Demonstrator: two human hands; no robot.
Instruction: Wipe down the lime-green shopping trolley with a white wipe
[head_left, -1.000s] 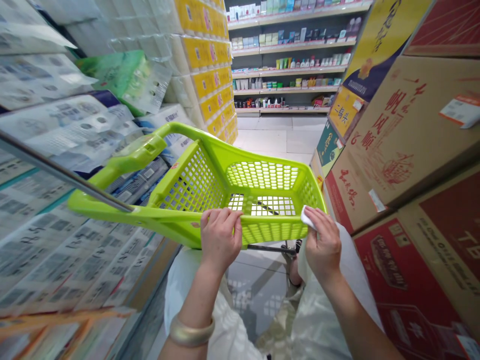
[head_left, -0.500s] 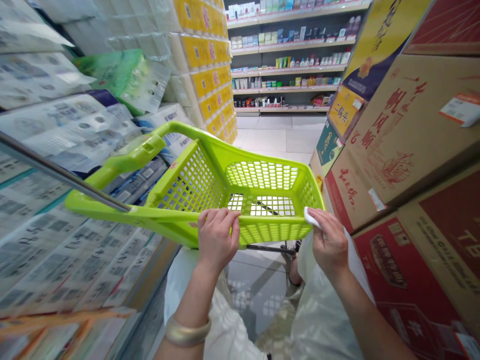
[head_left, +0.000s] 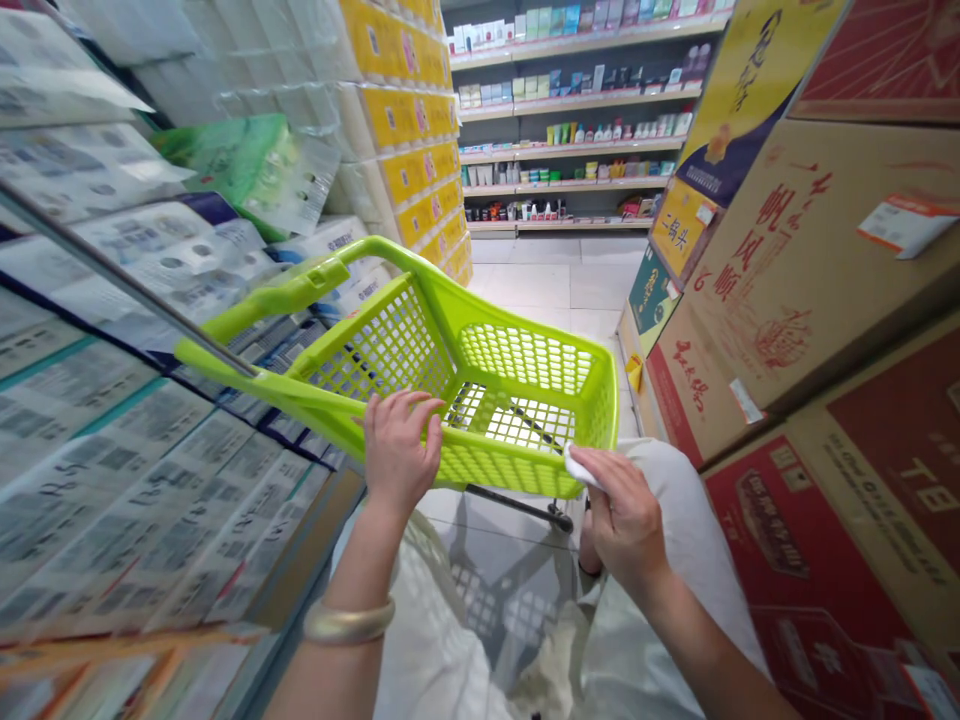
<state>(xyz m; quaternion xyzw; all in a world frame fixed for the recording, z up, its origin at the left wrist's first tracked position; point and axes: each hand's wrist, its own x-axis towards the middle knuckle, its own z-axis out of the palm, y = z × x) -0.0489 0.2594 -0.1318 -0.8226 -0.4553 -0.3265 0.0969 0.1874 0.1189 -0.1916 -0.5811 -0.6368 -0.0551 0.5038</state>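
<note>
Many tissue packs (head_left: 112,480) and cartons (head_left: 780,300) flank the cart (head_left: 375,350).

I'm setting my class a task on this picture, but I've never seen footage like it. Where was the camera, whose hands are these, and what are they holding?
One camera worn on a person's head looks forward and down, so these are the wearer's bare hands. The left hand, with a gold-coloured bangle on its wrist, rests on the rim of a lime-green plastic mesh shopping basket. The right hand holds a white tissue at that same rim. Brown cardboard cartons with red printing stand on the right, plastic-wrapped paper packs on the left, and stocked shop shelves lie ahead.
</note>
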